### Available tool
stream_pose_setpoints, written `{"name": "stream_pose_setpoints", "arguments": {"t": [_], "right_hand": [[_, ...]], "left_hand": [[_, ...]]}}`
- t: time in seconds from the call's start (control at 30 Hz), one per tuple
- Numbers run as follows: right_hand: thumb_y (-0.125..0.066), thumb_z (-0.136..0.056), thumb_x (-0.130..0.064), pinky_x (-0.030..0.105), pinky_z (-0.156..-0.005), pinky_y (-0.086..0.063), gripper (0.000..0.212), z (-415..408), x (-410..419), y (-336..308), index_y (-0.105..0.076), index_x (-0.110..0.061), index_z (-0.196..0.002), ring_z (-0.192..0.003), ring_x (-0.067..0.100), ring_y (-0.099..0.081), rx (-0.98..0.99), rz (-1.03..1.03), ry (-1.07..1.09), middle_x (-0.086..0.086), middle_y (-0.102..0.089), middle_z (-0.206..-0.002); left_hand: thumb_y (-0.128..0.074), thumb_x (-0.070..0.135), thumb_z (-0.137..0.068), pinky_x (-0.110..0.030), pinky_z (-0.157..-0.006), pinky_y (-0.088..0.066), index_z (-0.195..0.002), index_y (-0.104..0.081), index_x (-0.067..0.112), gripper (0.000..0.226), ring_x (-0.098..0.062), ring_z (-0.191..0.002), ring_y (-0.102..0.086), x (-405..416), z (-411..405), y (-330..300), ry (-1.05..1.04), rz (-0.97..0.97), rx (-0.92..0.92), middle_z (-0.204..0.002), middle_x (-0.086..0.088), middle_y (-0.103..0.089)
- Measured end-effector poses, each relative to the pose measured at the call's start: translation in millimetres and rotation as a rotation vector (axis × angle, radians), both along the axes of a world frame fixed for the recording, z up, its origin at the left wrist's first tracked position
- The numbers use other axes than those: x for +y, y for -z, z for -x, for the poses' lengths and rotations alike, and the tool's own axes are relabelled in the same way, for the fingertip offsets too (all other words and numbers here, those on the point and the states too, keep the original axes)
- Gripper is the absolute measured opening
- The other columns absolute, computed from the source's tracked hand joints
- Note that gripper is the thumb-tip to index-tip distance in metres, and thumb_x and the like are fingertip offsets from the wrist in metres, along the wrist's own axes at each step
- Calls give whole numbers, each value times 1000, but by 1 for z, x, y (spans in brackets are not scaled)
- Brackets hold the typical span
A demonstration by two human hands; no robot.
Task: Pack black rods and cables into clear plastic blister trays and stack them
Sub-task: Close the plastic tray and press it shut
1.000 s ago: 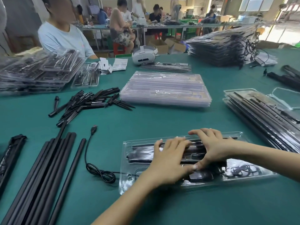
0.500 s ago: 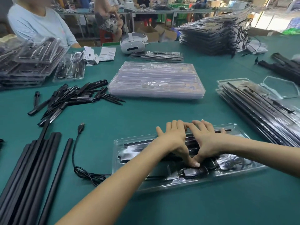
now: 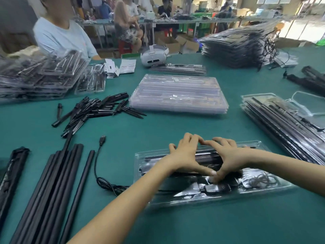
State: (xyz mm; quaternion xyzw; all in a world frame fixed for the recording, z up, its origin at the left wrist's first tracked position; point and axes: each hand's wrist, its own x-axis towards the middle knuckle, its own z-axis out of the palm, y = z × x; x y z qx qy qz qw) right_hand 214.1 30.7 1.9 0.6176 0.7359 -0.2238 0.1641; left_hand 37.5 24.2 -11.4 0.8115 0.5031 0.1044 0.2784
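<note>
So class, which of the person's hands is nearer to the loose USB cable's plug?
Left. The left hand presses the blister tray on the side toward the USB plug; the right hand presses beside it, farther from the plug.

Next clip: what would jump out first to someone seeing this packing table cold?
Both hands, left hand and right hand, press side by side on a clear tray holding black parts at the near edge of the green table. Long black rods lie at the near left, with a loose cable beside them. A stack of empty clear trays sits mid-table.
</note>
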Motion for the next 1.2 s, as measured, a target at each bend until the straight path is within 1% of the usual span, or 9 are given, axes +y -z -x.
{"name": "stream_pose_setpoints", "arguments": {"t": [0.13,0.23,0.3,0.4,0.57,0.8,0.87,1.0,1.2], "right_hand": [[-77,-56,-65,47,-117,-10,118,-9,-1,-8,-4,-50,-147,-146,18,4,164,79,-28,-4,2,-159],[-71,-60,-56,25,-108,-25,108,-5,2,-33,-13,-37,-150,-143,14,-18,410,199,90,0,-15,-159],[-63,-59,-65,28,-110,-27,106,1,4,-46,-18,-35,-150,-142,15,-23,372,53,96,-2,-22,-157],[-52,-57,-79,52,-116,-17,103,26,-4,-59,-20,-42,-148,-144,17,-18,250,-222,-9,-8,-24,-156],[-56,-72,-73,61,-114,-6,92,96,-28,-45,-13,-44,-148,-146,14,-7,296,-162,-237,-5,-18,-157],[-65,-68,-72,64,-109,9,108,156,-31,0,-1,-43,-149,-145,21,21,259,-144,-286,8,8,-160],[-67,-67,-72,63,-110,7,109,158,-28,3,-1,-42,-149,-146,23,19,233,-95,-269,8,6,-160],[-67,-67,-72,53,-116,-1,106,148,-23,1,-7,-43,-149,-147,21,2,226,-73,-253,5,-10,-158],[-75,-61,-68,50,-115,4,113,151,-27,6,-7,-45,-147,-147,20,5,230,-93,-226,0,-7,-158]], "left_hand": [[-74,57,-69,-27,-90,-16,-114,-44,36,58,-5,-108,-34,-8,60,-14,-276,-126,-136,-120,11,-32],[-74,50,-72,-31,-97,-25,-104,-45,38,46,-5,-113,-43,-29,115,-22,-349,-163,-123,-115,12,-40],[-75,44,-73,-38,-103,-33,-102,-47,36,41,-6,-111,-46,-46,139,-25,-367,-132,-120,-108,15,-43],[-75,38,-76,-30,-103,-34,-101,-48,37,38,-3,-112,-46,-67,157,-24,-367,-141,-126,-109,16,-46],[-74,29,-81,-39,-107,-32,-109,-47,35,39,2,-117,-43,-92,165,-10,-320,-128,-55,-115,18,-47],[-70,34,-84,-32,-98,-31,-90,-52,47,23,5,-93,-52,-107,171,-4,-359,-92,-42,-92,14,-59],[-67,37,-86,-24,-88,-21,-80,-53,50,20,6,-91,-49,-109,173,-2,-350,-124,17,-87,13,-56],[-63,36,-89,-28,-76,-17,-77,-57,49,19,7,-92,-49,-108,174,1,-371,-172,34,-89,11,-56],[-62,35,-90,-17,-83,-16,-81,-57,43,14,6,-91,-50,-98,169,3,-370,-242,-3,-88,12,-57]]}}
